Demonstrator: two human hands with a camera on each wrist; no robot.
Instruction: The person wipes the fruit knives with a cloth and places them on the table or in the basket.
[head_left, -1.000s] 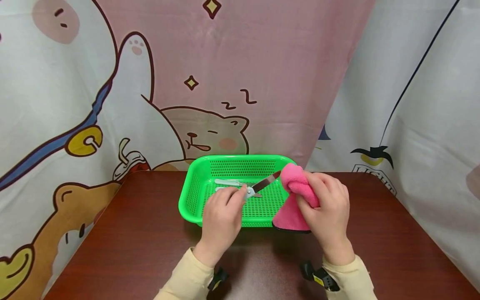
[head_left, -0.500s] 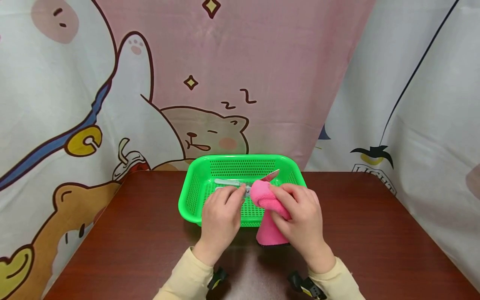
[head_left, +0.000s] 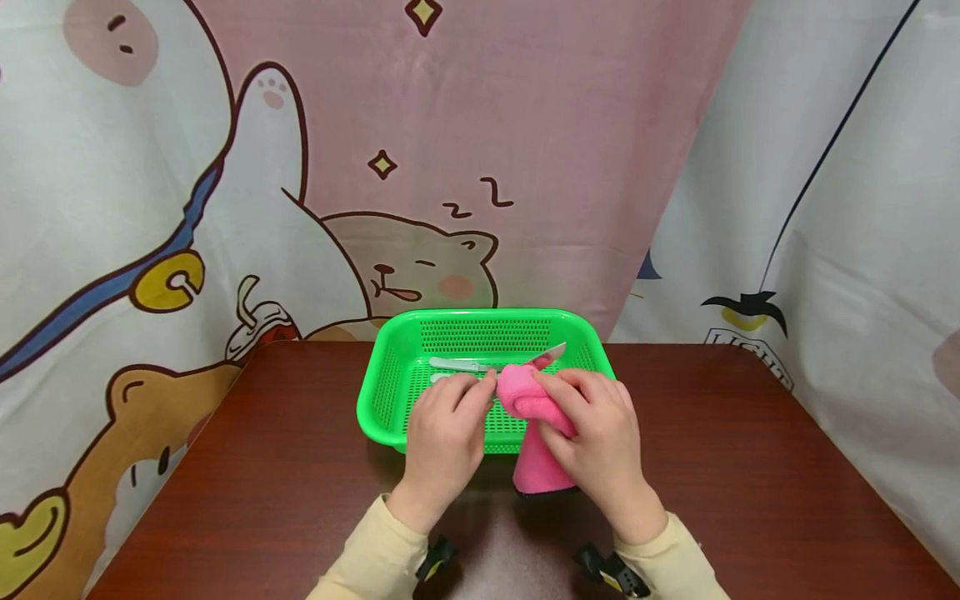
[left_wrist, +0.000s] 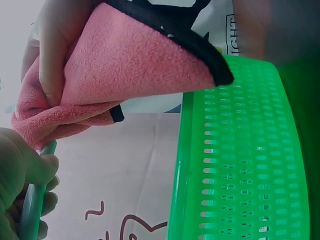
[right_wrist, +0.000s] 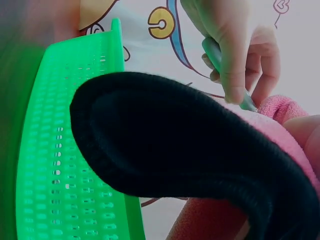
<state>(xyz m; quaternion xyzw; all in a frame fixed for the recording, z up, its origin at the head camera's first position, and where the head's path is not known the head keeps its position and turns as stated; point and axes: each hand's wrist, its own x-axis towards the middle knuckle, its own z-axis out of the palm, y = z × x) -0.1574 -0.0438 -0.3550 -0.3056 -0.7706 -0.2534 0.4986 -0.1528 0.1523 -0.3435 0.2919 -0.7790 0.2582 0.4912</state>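
Observation:
My left hand (head_left: 446, 429) grips a knife by its pale handle (left_wrist: 33, 207). The blade (head_left: 551, 355) slants up to the right above the green basket, its tip sticking out past a pink cloth (head_left: 525, 393). The right hand (head_left: 600, 433) pinches this folded cloth round the blade, close to the handle. A flap of the cloth with a black edge hangs below the right hand. Most of the blade is hidden by the cloth. In the right wrist view, the black edging (right_wrist: 165, 140) fills the middle and covers much of the right hand's work.
A green plastic basket (head_left: 372, 404) with perforated sides stands at the back of the brown table (head_left: 300, 467). In it lies another pale-handled knife (head_left: 453, 364), partly hidden. A printed curtain (head_left: 570, 167) hangs behind the table.
The right hand moved left with the cloth, from the blade's tip down to near the handle, and has shifted only slightly since. The left hand has stayed almost in place.

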